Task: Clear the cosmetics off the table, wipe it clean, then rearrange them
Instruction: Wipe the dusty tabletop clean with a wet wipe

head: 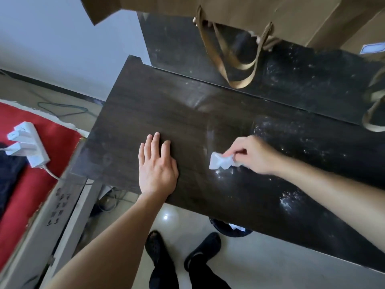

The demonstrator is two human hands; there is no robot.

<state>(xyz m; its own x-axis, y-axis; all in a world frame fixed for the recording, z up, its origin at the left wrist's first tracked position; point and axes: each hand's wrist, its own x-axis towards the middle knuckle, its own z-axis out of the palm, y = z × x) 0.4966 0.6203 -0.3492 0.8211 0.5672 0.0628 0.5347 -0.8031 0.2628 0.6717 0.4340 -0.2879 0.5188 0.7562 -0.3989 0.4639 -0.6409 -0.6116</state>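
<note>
Dark wood-grain worktop (pixel 145 113) shows no cosmetics; whether they sit in the brown paper bag (pixel 239 9) at the back edge cannot be told. The wiping step is judged to be in hand. The left hand (pixel 157 170) lies flat on the worktop, fingers straight, as if steadying. The right hand (pixel 253 155) pinches a crumpled white tissue (pixel 218 162) between thumb and fingertips, the tissue touching the surface near the middle. White specks (pixel 287 202) cover the right portion; the left portion looks cleaner. The next move calls for strokes across the speckled side, pressed firmly enough to lift residue rather than scatter it.
</note>
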